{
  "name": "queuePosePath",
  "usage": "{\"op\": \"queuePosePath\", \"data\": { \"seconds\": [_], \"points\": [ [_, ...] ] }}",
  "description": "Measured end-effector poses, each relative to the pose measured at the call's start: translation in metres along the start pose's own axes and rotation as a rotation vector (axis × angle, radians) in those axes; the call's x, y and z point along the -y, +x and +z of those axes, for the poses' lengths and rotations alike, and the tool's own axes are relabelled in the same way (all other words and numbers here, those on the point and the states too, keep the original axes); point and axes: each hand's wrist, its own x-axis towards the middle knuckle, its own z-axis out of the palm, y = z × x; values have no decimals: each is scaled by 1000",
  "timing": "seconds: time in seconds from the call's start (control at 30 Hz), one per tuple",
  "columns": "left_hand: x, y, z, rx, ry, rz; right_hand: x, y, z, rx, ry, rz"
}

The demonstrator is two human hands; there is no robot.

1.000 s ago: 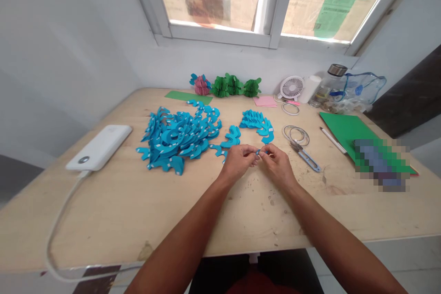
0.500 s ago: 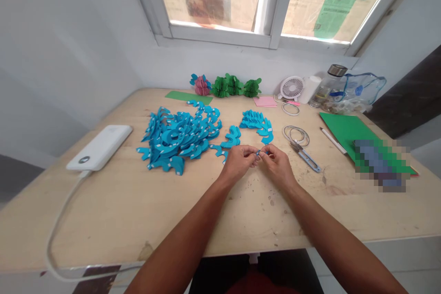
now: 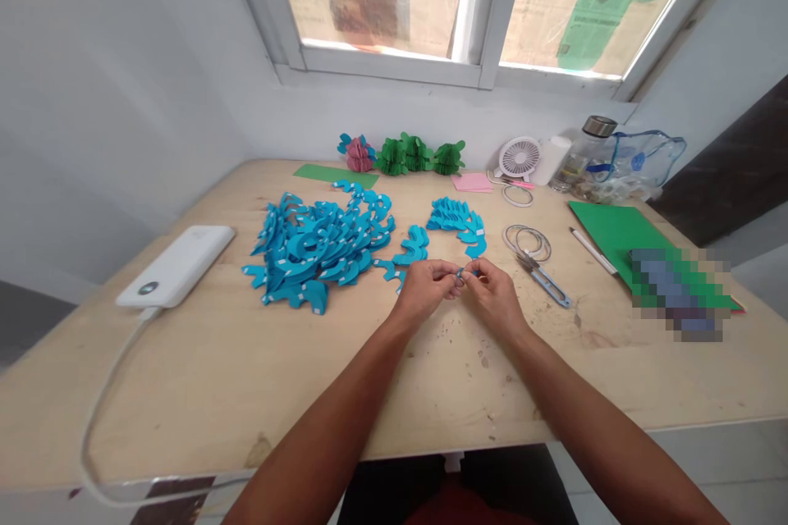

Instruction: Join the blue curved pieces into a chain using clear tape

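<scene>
My left hand (image 3: 428, 289) and my right hand (image 3: 489, 289) meet near the middle of the table, fingertips pinched together on a small blue paper piece (image 3: 460, 272). Fingers cover most of that piece. Left of my hands lies a large heap of curved blue paper cut-outs (image 3: 326, 242) with small white patches on them. A smaller blue stack (image 3: 414, 246) sits just beyond my left hand. Behind my right hand, a fanned row of blue cut-outs (image 3: 452, 215) curves toward me.
Scissors (image 3: 545, 279) and a coiled cable (image 3: 526, 243) lie right of my hands. Farther right are a white pen (image 3: 593, 251) and green sheets (image 3: 621, 238). A white power bank (image 3: 176, 264) is at left. Green paper figures (image 3: 416, 152), a fan (image 3: 519, 157) and a bottle (image 3: 584, 152) stand at the back.
The view has shifted very slightly. Both hands stay in the same place, still pinching the blue piece, with only tiny finger movement.
</scene>
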Motion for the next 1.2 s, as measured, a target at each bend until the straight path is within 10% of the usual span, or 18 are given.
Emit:
{"op": "queuePosePath", "data": {
  "seconds": [1.2],
  "points": [
    [17,8,-4,-164,169,76,6,-4,2,-39,-222,-107]
  ]
}}
